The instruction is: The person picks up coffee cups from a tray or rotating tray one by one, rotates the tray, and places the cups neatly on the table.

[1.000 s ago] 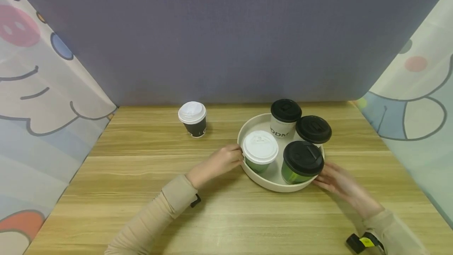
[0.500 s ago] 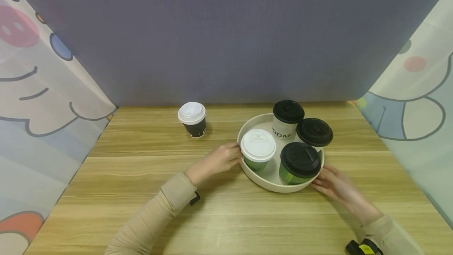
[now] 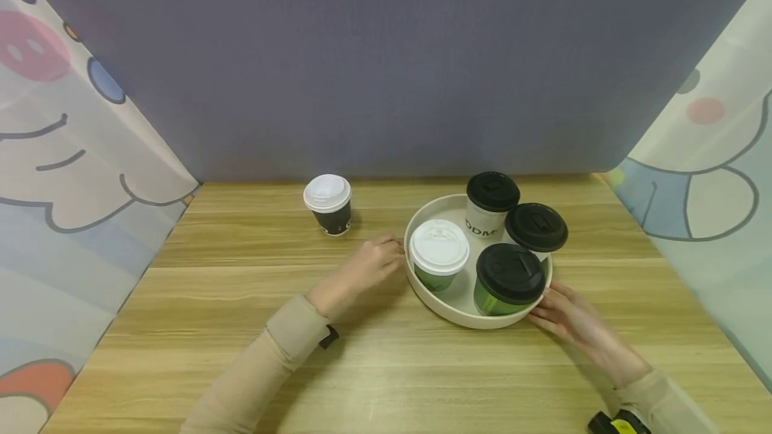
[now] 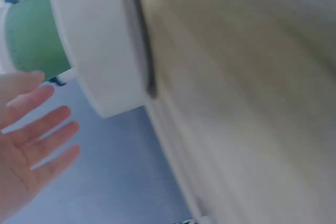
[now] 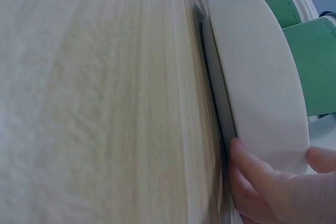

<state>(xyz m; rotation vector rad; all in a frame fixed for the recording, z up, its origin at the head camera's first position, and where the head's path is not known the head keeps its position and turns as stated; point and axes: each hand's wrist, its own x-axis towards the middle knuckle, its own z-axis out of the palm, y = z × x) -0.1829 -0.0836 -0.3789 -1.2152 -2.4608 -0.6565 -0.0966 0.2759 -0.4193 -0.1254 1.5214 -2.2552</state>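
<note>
Round tray (image 3: 467, 319) on worktop (image 3: 386, 380) between right hand (image 3: 575, 323), pinching its near-right wall, and left hand (image 3: 358, 272), fingers spread just beside left rim; left hand shifted slightly left since earlier frame.

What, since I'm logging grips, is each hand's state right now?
Left hand: open, beside the tray, holding nothing.
Right hand: closed on the tray's edge, holding it.

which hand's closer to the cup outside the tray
Left. The left hand is right of the cup, nearer the person; the right hand, farther right, grips the tray.
</note>
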